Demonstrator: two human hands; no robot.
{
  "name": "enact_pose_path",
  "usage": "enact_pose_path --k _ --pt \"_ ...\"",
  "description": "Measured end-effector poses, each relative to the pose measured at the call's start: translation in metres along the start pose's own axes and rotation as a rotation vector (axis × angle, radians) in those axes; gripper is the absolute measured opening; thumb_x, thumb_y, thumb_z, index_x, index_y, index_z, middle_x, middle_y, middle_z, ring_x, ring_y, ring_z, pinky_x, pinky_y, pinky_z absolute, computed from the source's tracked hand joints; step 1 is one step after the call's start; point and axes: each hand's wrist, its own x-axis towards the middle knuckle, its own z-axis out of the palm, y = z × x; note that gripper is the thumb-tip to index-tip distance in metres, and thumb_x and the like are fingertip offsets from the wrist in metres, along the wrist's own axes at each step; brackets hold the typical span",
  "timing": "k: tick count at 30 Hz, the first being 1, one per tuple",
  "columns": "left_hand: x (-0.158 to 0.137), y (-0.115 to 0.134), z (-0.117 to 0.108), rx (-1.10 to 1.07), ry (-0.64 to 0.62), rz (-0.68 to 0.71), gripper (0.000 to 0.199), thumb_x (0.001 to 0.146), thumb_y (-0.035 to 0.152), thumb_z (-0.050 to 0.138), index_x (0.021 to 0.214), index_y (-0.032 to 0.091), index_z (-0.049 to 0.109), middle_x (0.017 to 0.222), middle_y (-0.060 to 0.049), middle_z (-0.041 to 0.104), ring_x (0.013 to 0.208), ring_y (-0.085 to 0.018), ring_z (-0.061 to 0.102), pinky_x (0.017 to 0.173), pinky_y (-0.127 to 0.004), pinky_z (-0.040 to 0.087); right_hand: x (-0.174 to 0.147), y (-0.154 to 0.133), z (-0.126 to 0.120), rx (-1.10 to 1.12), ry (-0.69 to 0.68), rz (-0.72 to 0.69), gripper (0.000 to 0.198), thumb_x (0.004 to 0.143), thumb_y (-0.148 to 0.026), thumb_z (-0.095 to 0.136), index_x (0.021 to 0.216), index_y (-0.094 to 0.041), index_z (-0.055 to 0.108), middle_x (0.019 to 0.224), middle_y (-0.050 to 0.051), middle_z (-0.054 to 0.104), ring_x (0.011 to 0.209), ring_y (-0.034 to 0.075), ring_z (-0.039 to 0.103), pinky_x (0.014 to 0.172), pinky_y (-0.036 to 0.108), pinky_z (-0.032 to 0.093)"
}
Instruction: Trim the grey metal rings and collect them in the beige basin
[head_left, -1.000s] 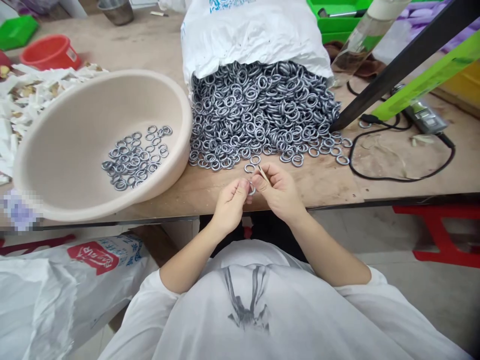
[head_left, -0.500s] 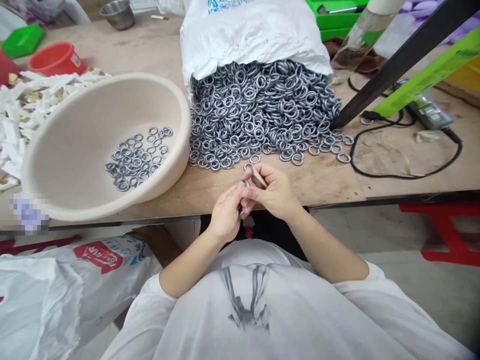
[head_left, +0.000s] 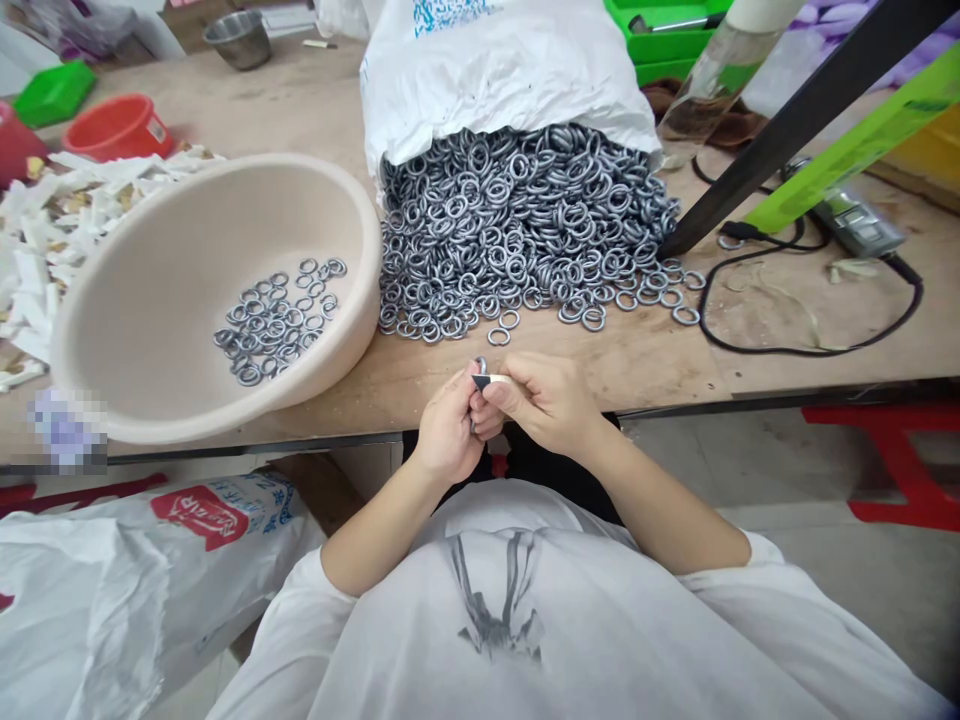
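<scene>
My left hand (head_left: pixel 450 425) is closed on a grey ring (head_left: pixel 481 364), whose upper edge shows above the fingertips; part of another seems to show lower between the fingers. My right hand (head_left: pixel 553 400) is closed around a small tool with a dark, flat, angled tip (head_left: pixel 481 382) and a pale shaft. That tip lies against or right beside the ring; I cannot tell whether they touch. Beyond the hands, a large heap of grey rings (head_left: pixel 517 220) spills from a white sack (head_left: pixel 502 80). Several similar rings lie inside the beige basin (head_left: pixel 187 185) at the left.
White scraps (head_left: pixel 30 270) and a red bowl (head_left: pixel 116 128) are left of the basin. A dark bar (head_left: pixel 787 140), a lime-green strip (head_left: pixel 855 150) and a black cable (head_left: pixel 795 352) stand or lie at the right. A white bag (head_left: pixel 187 560) is below the table edge.
The right hand has turned, so the tool now points left with its dark tip showing at the ring. Both hands have drawn slightly nearer to me, uncovering a loose ring on the table.
</scene>
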Motion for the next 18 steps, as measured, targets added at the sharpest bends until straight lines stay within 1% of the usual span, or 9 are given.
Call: enact_pose_path --k 2,4,7,10,12,13,15,16,18 --pt "-0.002 0.0 0.0 0.017 -0.031 0.002 0.054 0.089 0.052 0.063 0.058 0.019 0.033 0.048 0.007 0.025 0.042 -0.005 0.022 0.042 -0.019 0.022 0.003 0.007 0.001 0.03 -0.019 0.036 0.054 0.099 -0.063 0.04 0.065 -0.02 0.044 0.06 -0.003 0.044 0.056 0.01 0.04 0.057 0.027 0.027" --pt "-0.005 0.001 0.0 0.048 -0.1 0.021 0.054 0.087 0.05 0.065 0.057 0.018 0.035 0.048 0.006 0.027 0.042 -0.005 0.024 0.042 -0.019 0.022 0.008 0.019 0.001 0.04 -0.054 0.123 0.056 0.099 -0.064 0.038 0.063 -0.021 0.042 0.058 -0.003 0.043 0.056 0.011 0.04 0.057 0.027 0.027" --pt "-0.009 0.003 -0.002 0.077 -0.183 0.048 0.052 0.086 0.047 0.067 0.054 0.018 0.037 0.049 0.005 0.032 0.043 -0.005 0.027 0.043 -0.02 0.025 0.019 0.039 -0.002 -0.093 -0.084 0.277 0.055 0.099 -0.061 0.039 0.064 -0.02 0.049 0.059 -0.002 0.048 0.057 0.013 0.044 0.058 0.028 0.027" --pt "-0.009 0.008 -0.008 0.05 -0.102 0.065 0.043 0.085 0.041 0.066 0.058 0.017 0.043 0.051 0.005 0.034 0.042 -0.004 0.027 0.042 -0.019 0.024 0.031 0.048 -0.005 -0.344 -0.05 0.321 0.029 0.095 -0.048 0.057 0.092 -0.021 0.066 0.085 0.004 0.069 0.077 0.02 0.058 0.065 0.029 0.032" --pt "-0.007 0.012 -0.014 0.04 -0.02 0.068 0.024 0.083 0.033 0.066 0.071 0.016 0.056 0.054 0.006 0.037 0.042 -0.004 0.027 0.041 -0.017 0.023 0.038 0.046 -0.004 -0.472 -0.093 0.302 0.022 0.092 -0.039 0.064 0.105 -0.021 0.068 0.101 0.008 0.072 0.089 0.025 0.062 0.07 0.031 0.036" --pt "-0.005 0.015 -0.016 0.04 0.013 0.07 0.014 0.082 0.029 0.066 0.081 0.015 0.062 0.056 0.006 0.04 0.043 -0.004 0.029 0.04 -0.016 0.024 0.041 0.045 -0.003 -0.517 -0.128 0.296 0.021 0.092 -0.035 0.064 0.106 -0.021 0.069 0.105 0.01 0.072 0.092 0.026 0.062 0.071 0.032 0.037" --pt "-0.003 0.019 -0.022 0.037 0.069 0.085 0.022 0.077 0.022 0.065 0.097 0.015 0.066 0.061 0.005 0.047 0.044 -0.004 0.033 0.04 -0.016 0.025 0.044 0.043 0.0 -0.58 -0.176 0.313 0.019 0.093 -0.031 0.061 0.105 -0.019 0.07 0.107 0.013 0.071 0.094 0.028 0.063 0.073 0.034 0.038" --pt "-0.002 0.021 -0.024 0.031 0.093 0.094 0.026 0.075 0.022 0.065 0.1 0.015 0.066 0.064 0.004 0.051 0.046 -0.005 0.036 0.039 -0.016 0.025 0.045 0.043 0.0 -0.593 -0.176 0.33 0.019 0.094 -0.029 0.059 0.105 -0.018 0.07 0.108 0.015 0.07 0.094 0.029 0.063 0.073 0.035 0.039" --pt "0.0 0.025 -0.027 0.024 0.134 0.104 0.025 0.073 0.027 0.066 0.095 0.014 0.065 0.071 0.001 0.059 0.048 -0.005 0.041 0.039 -0.016 0.025 0.044 0.042 0.0 -0.527 -0.137 0.342 0.019 0.096 -0.028 0.055 0.101 -0.016 0.069 0.105 0.015 0.068 0.092 0.028 0.062 0.074 0.036 0.04"
